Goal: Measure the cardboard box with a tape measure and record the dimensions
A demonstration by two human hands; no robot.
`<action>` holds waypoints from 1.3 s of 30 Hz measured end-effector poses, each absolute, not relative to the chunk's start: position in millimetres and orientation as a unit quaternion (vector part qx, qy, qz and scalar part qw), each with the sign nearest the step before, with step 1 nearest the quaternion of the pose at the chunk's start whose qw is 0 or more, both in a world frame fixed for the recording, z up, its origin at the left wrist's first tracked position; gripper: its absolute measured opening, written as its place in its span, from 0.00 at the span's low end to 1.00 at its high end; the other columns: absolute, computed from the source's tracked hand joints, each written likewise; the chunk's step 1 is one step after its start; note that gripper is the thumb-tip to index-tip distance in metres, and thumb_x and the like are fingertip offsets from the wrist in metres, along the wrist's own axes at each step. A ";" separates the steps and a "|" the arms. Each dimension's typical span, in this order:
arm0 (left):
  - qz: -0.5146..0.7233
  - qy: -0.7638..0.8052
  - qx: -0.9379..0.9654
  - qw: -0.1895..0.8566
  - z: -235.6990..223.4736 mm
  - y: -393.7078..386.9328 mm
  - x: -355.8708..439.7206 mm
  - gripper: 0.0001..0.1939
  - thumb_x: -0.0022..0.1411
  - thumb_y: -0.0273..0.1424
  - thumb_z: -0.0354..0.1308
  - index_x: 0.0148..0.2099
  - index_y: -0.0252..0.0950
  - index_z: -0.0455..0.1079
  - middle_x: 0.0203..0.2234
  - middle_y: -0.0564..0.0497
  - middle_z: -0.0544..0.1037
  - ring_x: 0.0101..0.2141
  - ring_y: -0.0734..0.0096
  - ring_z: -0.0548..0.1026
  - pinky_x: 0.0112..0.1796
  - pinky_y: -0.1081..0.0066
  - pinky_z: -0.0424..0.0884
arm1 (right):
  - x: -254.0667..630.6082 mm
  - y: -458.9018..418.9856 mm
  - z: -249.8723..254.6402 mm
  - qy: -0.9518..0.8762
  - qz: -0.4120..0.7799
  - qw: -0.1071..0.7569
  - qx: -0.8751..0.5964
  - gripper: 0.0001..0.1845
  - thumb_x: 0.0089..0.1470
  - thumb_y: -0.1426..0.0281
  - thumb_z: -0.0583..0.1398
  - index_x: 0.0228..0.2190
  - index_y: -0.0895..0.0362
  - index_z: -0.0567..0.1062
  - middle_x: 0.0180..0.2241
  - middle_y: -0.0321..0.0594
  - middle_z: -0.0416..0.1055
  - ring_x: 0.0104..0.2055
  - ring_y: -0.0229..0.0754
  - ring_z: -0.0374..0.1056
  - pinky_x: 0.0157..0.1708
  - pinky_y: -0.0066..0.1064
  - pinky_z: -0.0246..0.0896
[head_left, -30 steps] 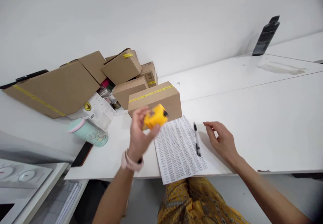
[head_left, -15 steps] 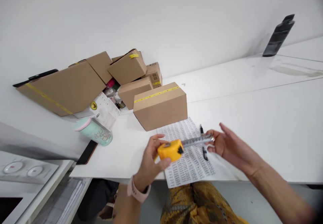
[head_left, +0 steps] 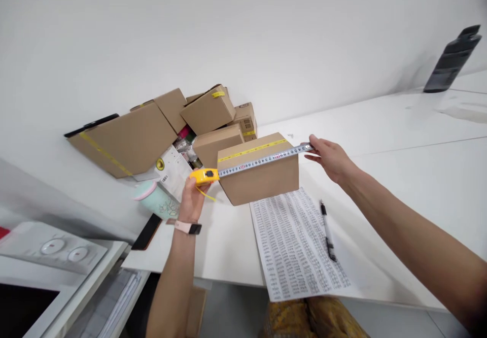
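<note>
My left hand point(head_left: 193, 196) is closed around a yellow tape measure point(head_left: 204, 176), with its yellow strap dangling below. The silver blade point(head_left: 258, 161) is pulled out and runs along the upper front edge of a brown cardboard box point(head_left: 262, 180) with yellow tape on top. At the blade's free end, just past the box's right side, my right hand point(head_left: 327, 158) pinches the tip between thumb and fingers. A printed sheet point(head_left: 292, 246) covered in rows of figures lies in front of the box, and a black and clear pen point(head_left: 327, 231) rests on it.
Several more cardboard boxes point(head_left: 129, 137) are stacked behind and left against the wall. A mint tumbler point(head_left: 160, 201) stands by a white avocado-printed carton point(head_left: 173, 168). The dark bottle point(head_left: 452, 59) is at the far right. A white appliance with knobs point(head_left: 53, 246) sits lower left.
Both hands have moved up and apart from above the sheet to the box. The tape blade is pulled out much longer, and my right hand now grips its end. The view has shifted slightly.
</note>
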State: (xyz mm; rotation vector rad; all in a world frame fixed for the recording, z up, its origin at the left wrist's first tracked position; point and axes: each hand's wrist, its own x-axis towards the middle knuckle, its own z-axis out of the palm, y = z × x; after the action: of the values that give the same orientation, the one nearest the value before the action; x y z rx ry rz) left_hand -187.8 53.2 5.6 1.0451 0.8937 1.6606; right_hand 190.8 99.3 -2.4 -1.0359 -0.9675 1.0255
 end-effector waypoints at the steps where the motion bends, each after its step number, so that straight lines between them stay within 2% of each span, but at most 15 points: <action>1: 0.680 0.360 0.432 0.470 -3.1 48.4 -184.5 0.27 0.50 0.44 0.70 0.50 0.38 0.72 0.41 0.49 0.80 0.41 0.66 0.79 0.47 0.65 0.74 | 186.6 93.4 -10.5 -0.427 0.444 0.647 -0.449 0.20 0.52 0.50 0.66 0.25 0.53 0.73 0.39 0.41 0.78 0.47 0.45 0.72 0.49 0.39 0.71; 3: 0.677 0.356 0.443 0.468 -21.9 39.7 -176.7 0.30 0.49 0.43 0.71 0.52 0.40 0.72 0.40 0.50 0.79 0.40 0.66 0.78 0.47 0.65 0.73 | 180.1 81.6 -31.1 -0.439 0.444 0.642 -0.445 0.23 0.53 0.47 0.64 0.24 0.53 0.71 0.41 0.42 0.79 0.50 0.47 0.71 0.54 0.44 0.67; 5: 0.670 0.357 0.451 0.469 -37.7 35.7 -169.1 0.31 0.49 0.42 0.72 0.54 0.40 0.71 0.39 0.51 0.78 0.39 0.66 0.78 0.46 0.65 0.73 | 174.9 73.4 -51.0 -0.453 0.441 0.624 -0.459 0.25 0.53 0.44 0.63 0.24 0.53 0.71 0.38 0.40 0.79 0.48 0.48 0.71 0.54 0.48 0.66; 8: 0.659 0.358 0.462 0.473 -44.0 38.1 -162.3 0.31 0.50 0.43 0.71 0.55 0.39 0.71 0.37 0.50 0.77 0.39 0.66 0.77 0.46 0.64 0.73 | 169.7 71.1 -63.1 -0.467 0.433 0.608 -0.475 0.25 0.52 0.44 0.63 0.25 0.53 0.72 0.31 0.37 0.76 0.42 0.46 0.71 0.48 0.44 0.68; 13: 0.647 0.349 0.488 0.470 0.5 38.2 -165.6 0.33 0.51 0.42 0.71 0.58 0.39 0.69 0.41 0.49 0.78 0.42 0.65 0.77 0.49 0.65 0.72 | 173.6 76.8 -18.3 -0.478 0.397 0.613 -0.487 0.23 0.51 0.45 0.65 0.24 0.51 0.73 0.28 0.36 0.73 0.36 0.44 0.70 0.40 0.38 0.69; 17: 0.647 0.326 0.527 0.445 37.4 27.0 -165.6 0.35 0.53 0.42 0.70 0.61 0.41 0.67 0.42 0.50 0.77 0.42 0.65 0.77 0.45 0.67 0.74 | 177.8 68.2 23.2 -0.470 0.375 0.629 -0.492 0.24 0.51 0.44 0.64 0.23 0.51 0.72 0.29 0.38 0.74 0.34 0.45 0.70 0.33 0.37 0.67; 19: 0.653 0.316 0.533 0.434 39.6 21.8 -162.1 0.36 0.52 0.43 0.70 0.62 0.43 0.67 0.40 0.51 0.77 0.41 0.65 0.77 0.45 0.68 0.74 | 176.9 58.7 26.9 -0.467 0.374 0.638 -0.485 0.24 0.51 0.44 0.64 0.23 0.51 0.72 0.32 0.39 0.76 0.36 0.47 0.71 0.31 0.36 0.66; 22: 0.669 0.304 0.522 0.434 26.4 17.7 -155.4 0.39 0.50 0.44 0.71 0.63 0.44 0.66 0.38 0.52 0.77 0.40 0.66 0.77 0.46 0.68 0.74 | 174.1 45.3 14.0 -0.473 0.373 0.661 -0.447 0.24 0.50 0.44 0.65 0.23 0.51 0.70 0.44 0.41 0.78 0.46 0.52 0.71 0.32 0.36 0.67; 25: 0.675 0.301 0.509 0.441 9.8 17.1 -150.7 0.40 0.48 0.45 0.72 0.62 0.45 0.66 0.38 0.52 0.77 0.40 0.67 0.76 0.46 0.69 0.73 | 173.3 38.6 -3.6 -0.479 0.387 0.667 -0.419 0.23 0.52 0.45 0.64 0.25 0.50 0.71 0.57 0.38 0.73 0.55 0.55 0.68 0.36 0.38 0.69; 28: 0.671 0.293 0.506 0.455 -1.5 17.5 -148.8 0.41 0.47 0.45 0.72 0.62 0.45 0.66 0.40 0.53 0.77 0.42 0.66 0.76 0.48 0.68 0.72 | 174.7 37.6 -15.7 -0.490 0.392 0.668 -0.399 0.20 0.54 0.47 0.64 0.28 0.50 0.72 0.63 0.35 0.67 0.58 0.54 0.67 0.39 0.39 0.70; 30: 0.673 0.297 0.494 0.465 -6.6 18.5 -147.8 0.40 0.47 0.44 0.72 0.61 0.45 0.67 0.39 0.52 0.76 0.41 0.66 0.76 0.46 0.68 0.73 | 175.7 39.3 -22.0 -0.494 0.391 0.666 -0.399 0.20 0.54 0.48 0.64 0.29 0.51 0.73 0.63 0.35 0.66 0.57 0.53 0.68 0.40 0.38 0.69; 32: 0.677 0.316 0.472 0.468 -9.3 21.4 -146.5 0.37 0.48 0.43 0.72 0.59 0.43 0.69 0.38 0.52 0.76 0.38 0.67 0.76 0.42 0.69 0.74 | 176.6 43.9 -27.3 -0.485 0.392 0.656 -0.424 0.20 0.54 0.47 0.64 0.29 0.51 0.74 0.60 0.37 0.71 0.53 0.51 0.70 0.40 0.37 0.69; 35: 0.680 0.358 0.432 0.472 -6.4 31.9 -144.4 0.35 0.46 0.42 0.73 0.56 0.40 0.70 0.37 0.52 0.78 0.37 0.69 0.76 0.38 0.72 0.73 | 179.7 58.7 -28.9 -0.455 0.389 0.624 -0.502 0.22 0.53 0.46 0.64 0.27 0.53 0.73 0.43 0.41 0.79 0.41 0.46 0.73 0.34 0.34 0.68; 37: 0.675 0.379 0.412 0.480 0.0 43.6 -144.0 0.33 0.46 0.41 0.73 0.53 0.38 0.71 0.39 0.51 0.79 0.37 0.69 0.77 0.38 0.73 0.72 | 183.3 73.9 -24.0 -0.439 0.381 0.601 -0.548 0.23 0.53 0.47 0.63 0.24 0.53 0.71 0.33 0.40 0.77 0.35 0.44 0.72 0.30 0.32 0.67; 39: 0.665 0.396 0.398 0.492 7.4 57.8 -145.1 0.28 0.49 0.40 0.71 0.51 0.36 0.71 0.39 0.49 0.80 0.38 0.67 0.78 0.38 0.71 0.73 | 187.3 91.2 -16.8 -0.428 0.388 0.580 -0.575 0.22 0.55 0.51 0.63 0.22 0.54 0.70 0.31 0.41 0.76 0.35 0.43 0.72 0.30 0.31 0.67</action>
State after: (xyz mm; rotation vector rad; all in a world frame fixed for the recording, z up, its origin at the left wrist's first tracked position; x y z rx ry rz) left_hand -145.1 57.8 7.4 0.9667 0.9610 1.6128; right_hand 187.3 91.2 -16.8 -1.3445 -1.0004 0.9065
